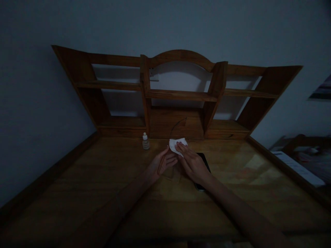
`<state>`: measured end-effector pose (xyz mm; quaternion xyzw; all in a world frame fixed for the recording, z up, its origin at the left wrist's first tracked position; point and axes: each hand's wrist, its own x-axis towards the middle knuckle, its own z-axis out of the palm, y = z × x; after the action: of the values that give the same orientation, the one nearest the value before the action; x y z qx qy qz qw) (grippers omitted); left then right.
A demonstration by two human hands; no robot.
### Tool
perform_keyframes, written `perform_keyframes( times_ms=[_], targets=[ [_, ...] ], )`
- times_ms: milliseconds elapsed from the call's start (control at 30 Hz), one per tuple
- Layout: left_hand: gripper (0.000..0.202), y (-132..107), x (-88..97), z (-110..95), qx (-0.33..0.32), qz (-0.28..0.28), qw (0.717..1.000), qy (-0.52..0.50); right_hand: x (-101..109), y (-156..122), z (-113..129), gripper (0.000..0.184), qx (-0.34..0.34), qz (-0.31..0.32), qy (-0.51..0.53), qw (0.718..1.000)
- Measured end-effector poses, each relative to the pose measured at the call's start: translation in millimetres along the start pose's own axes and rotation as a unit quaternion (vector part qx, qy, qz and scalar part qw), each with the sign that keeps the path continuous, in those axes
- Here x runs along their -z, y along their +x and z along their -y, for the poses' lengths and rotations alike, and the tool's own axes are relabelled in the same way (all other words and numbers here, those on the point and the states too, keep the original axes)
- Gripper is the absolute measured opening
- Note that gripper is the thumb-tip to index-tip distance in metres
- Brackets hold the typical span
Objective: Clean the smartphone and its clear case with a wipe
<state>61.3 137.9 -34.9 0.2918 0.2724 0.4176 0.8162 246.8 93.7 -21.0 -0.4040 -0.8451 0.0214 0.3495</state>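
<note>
Dim scene, desk-top work. Right hand (192, 163) has its fingers pressed down on a white cloth (175, 142), gripping it, back of the hand facing up; cloth sits centre, near the back of the wooden desk (103, 193), just in front of the shelf unit (178, 94). Left hand (167, 162) is close beside it, palm turned toward the right hand, fingers curved, thumb up; a thin brownish edge (161, 164) shows along its palm, but it's too dark to tell what that is or whether the hand is clamped on it. Dark phone-like slab (204, 157) lies on the desk, partly hidden under the right hand and wrist. Small clear bottle (146, 142), white cap, stands upright left of the hands, near the shelf base. White flat item (297, 167) past the desk's right edge.
</note>
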Motion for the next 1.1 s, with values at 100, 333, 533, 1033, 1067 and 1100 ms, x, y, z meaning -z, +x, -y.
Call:
perform_keyframes(
  times_ms=[100,333,533,1033,1067,1100],
  targets=[
    [0.042,-8,-6.2,-1,0.033,0.041,0.998,0.046,3,2,-8,0.050,-0.044,-0.043,-0.002,0.998],
    [0.048,-11,-8.7,7,0.033,0.106,0.992,0.065,8,3,-18,0.051,-0.066,-0.077,0.006,0.995],
    [0.050,-6,-11.5,6,0.001,0.054,0.997,-0.063,-1,2,-13,0.051,-0.039,-0.042,-0.016,0.998],
    [0.043,-1,-9.4,-6,-0.046,0.026,0.988,-0.144,-6,0,22,0.050,0.053,0.081,0.039,0.995],
    [0.044,-2,-10.3,-6,-0.047,0.032,0.989,-0.138,-5,0,21,0.050,0.050,0.076,0.038,0.995],
    [0.044,-3,-11.1,-6,-0.047,0.035,0.990,-0.124,-5,0,21,0.050,0.044,0.069,0.035,0.996]
  ],
)
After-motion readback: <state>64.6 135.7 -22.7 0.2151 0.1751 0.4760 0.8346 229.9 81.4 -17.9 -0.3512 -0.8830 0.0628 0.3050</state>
